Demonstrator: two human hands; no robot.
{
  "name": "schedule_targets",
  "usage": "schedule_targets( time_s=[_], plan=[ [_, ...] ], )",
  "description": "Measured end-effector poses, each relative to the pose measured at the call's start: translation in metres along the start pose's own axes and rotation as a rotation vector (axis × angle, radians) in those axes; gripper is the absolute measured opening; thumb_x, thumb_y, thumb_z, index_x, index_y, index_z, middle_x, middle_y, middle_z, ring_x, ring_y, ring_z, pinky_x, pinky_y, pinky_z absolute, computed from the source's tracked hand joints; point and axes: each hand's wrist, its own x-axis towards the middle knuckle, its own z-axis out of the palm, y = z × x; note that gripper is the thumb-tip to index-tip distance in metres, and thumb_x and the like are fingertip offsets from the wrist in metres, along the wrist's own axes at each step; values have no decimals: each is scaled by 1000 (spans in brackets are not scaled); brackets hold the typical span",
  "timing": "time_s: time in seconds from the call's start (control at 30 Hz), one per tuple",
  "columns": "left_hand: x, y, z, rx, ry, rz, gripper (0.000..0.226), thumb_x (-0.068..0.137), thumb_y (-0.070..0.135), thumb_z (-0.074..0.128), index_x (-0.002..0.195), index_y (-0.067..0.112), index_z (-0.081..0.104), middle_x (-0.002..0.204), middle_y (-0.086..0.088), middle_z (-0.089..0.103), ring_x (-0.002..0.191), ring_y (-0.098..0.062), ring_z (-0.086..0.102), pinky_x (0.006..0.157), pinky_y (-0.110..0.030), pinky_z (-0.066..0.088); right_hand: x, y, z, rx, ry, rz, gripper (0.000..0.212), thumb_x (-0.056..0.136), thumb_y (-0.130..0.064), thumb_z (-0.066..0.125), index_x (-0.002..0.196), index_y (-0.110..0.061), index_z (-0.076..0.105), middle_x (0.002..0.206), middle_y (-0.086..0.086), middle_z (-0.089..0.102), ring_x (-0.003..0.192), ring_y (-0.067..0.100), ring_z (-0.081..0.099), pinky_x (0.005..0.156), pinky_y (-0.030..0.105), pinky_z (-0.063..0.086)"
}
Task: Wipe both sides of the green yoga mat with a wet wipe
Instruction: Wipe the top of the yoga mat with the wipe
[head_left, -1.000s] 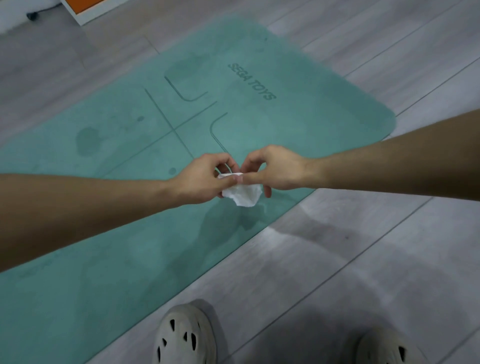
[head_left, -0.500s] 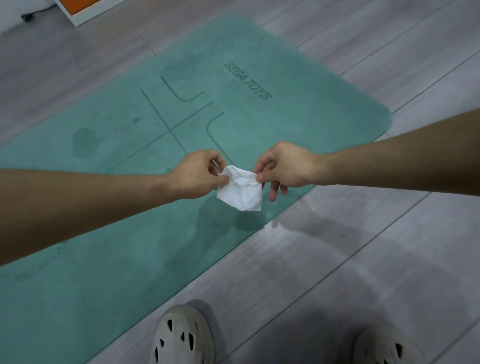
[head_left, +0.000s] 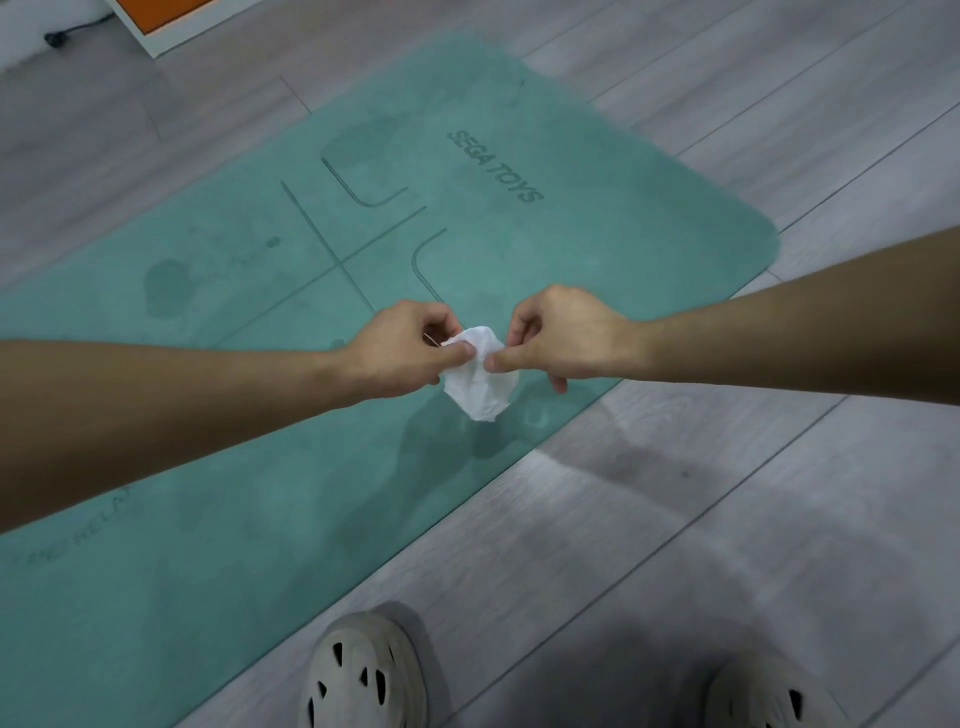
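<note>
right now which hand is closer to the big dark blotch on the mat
Left. The left hand pinches the wet wipe to the right of the blotch; the right hand pinches it from the far side, farther off.

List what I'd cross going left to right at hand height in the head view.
left hand → wet wipe, pinched by both hands → right hand. The green yoga mat lies behind all three.

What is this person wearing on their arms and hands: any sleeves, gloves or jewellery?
Nothing that shows. The left hand and right hand are ungloved, with no rings, watch or bands visible, and both forearms are bare with no sleeve in view.
</note>
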Motion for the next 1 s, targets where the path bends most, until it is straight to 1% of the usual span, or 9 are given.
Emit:
schedule_targets(
  time_s=[0.1,0.2,0.3,0.4,0.53,0.7,0.77,0.87,1.0],
  plan=[
    [-2,3,4,-47,-84,48,24,91,34,80,96,13,69,89,-7,80,87,-32,78,84,-52,64,-1,-2,4,30,-54,1,34,84,-54,83,86,-22,73,81,-4,78,52,15,73,62,31,52],
    [0,5,6,-6,-93,103,18,86,29,81,97,19,71,93,-3,79,90,-29,76,85,-51,61,-1,-2,7,23,-79,-30,24,92,-40,80,87,-16,74,85,-2,79,55,16,74,69,37,57],
    [3,3,5,80,-53,132,14,93,10,73,94,24,71,88,6,74,66,0,63,68,-30,52,3,0,8,-30,-89,-37,15,97,-20,69,86,-10,72,84,-2,78,55,15,74,69,39,59],
    [3,3,1,146,5,84,19,96,9,61,95,25,72,92,10,72,61,4,58,57,-15,42,7,5,6,-59,-108,-4,12,97,-14,62,89,-9,69,88,6,79,56,15,75,67,33,53],
    [3,-5,-7,192,54,5,19,100,17,56,101,22,75,95,3,74,83,-12,66,68,-28,50,10,11,1,-66,-131,92,17,96,-18,51,98,-10,67,82,11,78,59,17,75,59,30,48],
    [5,-12,-6,204,72,26,12,103,24,59,99,19,70,91,0,71,80,-18,63,63,-30,45,16,18,-1,-37,-108,178,24,94,-11,45,109,-12,64,86,5,80,63,19,77,50,26,46],
    [7,-11,-6,197,69,52,12,103,27,62,95,20,68,88,0,70,78,-19,62,64,-31,45,18,20,1,54,-106,162,17,97,-19,55,113,-17,60,96,6,79,64,21,78,49,28,45],
    [10,-8,-4,212,52,93,15,102,31,66,93,20,68,83,1,69,73,-17,60,62,-31,44,17,17,3,90,-169,149,39,90,-46,78,114,-24,56,93,6,79,68,26,78,51,30,45],
    [13,-7,-5,247,71,90,17,99,32,71,90,20,65,79,3,64,66,-14,58,53,-24,41,19,19,7,65,-117,142,14,100,-24,68,104,-11,70,78,12,78,55,17,72,45,22,42]
  ],
)
